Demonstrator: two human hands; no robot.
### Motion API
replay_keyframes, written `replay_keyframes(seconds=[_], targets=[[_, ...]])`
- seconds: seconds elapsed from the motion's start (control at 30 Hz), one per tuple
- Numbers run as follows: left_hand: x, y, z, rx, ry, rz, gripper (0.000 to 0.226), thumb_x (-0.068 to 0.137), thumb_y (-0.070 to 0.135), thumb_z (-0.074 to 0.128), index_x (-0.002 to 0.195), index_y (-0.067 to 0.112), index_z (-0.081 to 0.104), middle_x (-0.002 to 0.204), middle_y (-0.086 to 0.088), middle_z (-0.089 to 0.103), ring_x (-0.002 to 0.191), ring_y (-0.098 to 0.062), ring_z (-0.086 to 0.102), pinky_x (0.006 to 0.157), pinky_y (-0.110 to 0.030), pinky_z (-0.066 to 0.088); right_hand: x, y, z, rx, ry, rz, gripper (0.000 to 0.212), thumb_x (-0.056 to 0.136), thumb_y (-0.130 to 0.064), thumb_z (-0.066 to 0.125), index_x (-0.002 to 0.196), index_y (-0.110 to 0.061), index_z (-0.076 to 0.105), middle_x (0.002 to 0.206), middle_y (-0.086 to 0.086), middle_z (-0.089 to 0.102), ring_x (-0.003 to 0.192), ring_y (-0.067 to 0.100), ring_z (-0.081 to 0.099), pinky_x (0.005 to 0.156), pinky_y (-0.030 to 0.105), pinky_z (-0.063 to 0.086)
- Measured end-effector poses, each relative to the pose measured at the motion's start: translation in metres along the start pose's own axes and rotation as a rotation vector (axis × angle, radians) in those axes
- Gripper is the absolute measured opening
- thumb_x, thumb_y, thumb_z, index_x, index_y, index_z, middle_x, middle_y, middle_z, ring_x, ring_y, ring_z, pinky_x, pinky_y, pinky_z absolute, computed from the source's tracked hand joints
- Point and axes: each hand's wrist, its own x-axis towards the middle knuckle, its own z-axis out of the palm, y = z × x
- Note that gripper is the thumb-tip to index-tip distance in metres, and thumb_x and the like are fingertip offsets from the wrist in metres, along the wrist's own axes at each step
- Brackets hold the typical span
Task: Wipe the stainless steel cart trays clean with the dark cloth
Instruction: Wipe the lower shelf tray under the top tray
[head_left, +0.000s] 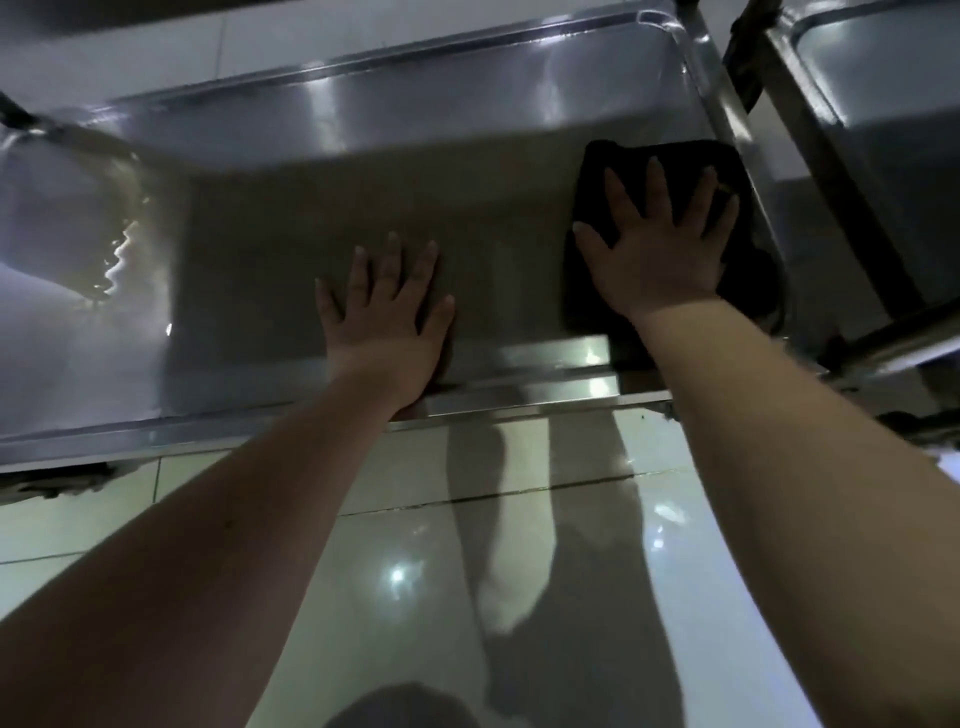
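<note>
The scene is dim and grey. Harsh glare burns out the left end of the stainless steel tray (311, 208) (detail there is lost in white), and small bright spots gleam on the glossy floor tiles (395, 597). Two long shadows fall across those tiles. The picture is soft throughout and smeared at the left, and the wide lens bows the tray's rims near the edges.

Head view: the left forearm (249, 519) and right forearm (779, 441) are showing bare from wrist to frame edge. The left hand (387, 312) and right hand (657, 244) are likewise showing uncovered, five fingers visible on each. A dark rounded shape (405, 709) is sitting at the bottom edge; clothing or not, cannot tell.
</note>
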Motion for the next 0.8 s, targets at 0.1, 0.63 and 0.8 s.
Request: replay_keyframes(seconds=[0.1, 0.63, 0.8], targets=[[0.002, -0.005, 0.000, -0.030, 0.025, -0.020, 0.057, 0.099, 0.045, 0.019, 0.153, 0.042, 0.001, 0.164, 0.009, -0.002, 0.150, -0.021, -0.006, 0.117, -0.057, -0.005, -0.021, -0.088, 0.006, 0.021, -0.018, -0.231, 0.066, 0.091, -0.070, 0.019, 0.152, -0.044, 0.010, 0.164, -0.002, 0.003, 0.146, 0.044, -0.010, 0.113, 0.063, -0.008], [0.001, -0.005, 0.009, -0.045, 0.077, -0.018, 0.055, 0.101, 0.042, 0.018, 0.154, 0.041, 0.001, 0.164, 0.004, 0.000, 0.150, -0.026, -0.003, 0.118, -0.055, -0.006, 0.050, -0.019, -0.002, 0.007, -0.005, 0.076, 0.062, 0.095, -0.064, 0.020, 0.153, -0.043, 0.011, 0.163, -0.004, 0.004, 0.147, 0.040, -0.006, 0.115, 0.060, -0.005], [0.000, -0.010, 0.009, -0.060, 0.073, -0.037, 0.061, 0.098, 0.038, 0.022, 0.155, 0.035, 0.001, 0.164, 0.005, 0.000, 0.150, -0.023, -0.004, 0.118, -0.053, -0.006, 0.024, -0.134, 0.004, -0.004, -0.051, -0.333, 0.060, 0.096, -0.063, 0.019, 0.152, -0.045, 0.007, 0.163, -0.008, 0.000, 0.148, 0.037, -0.010, 0.115, 0.059, -0.007]])
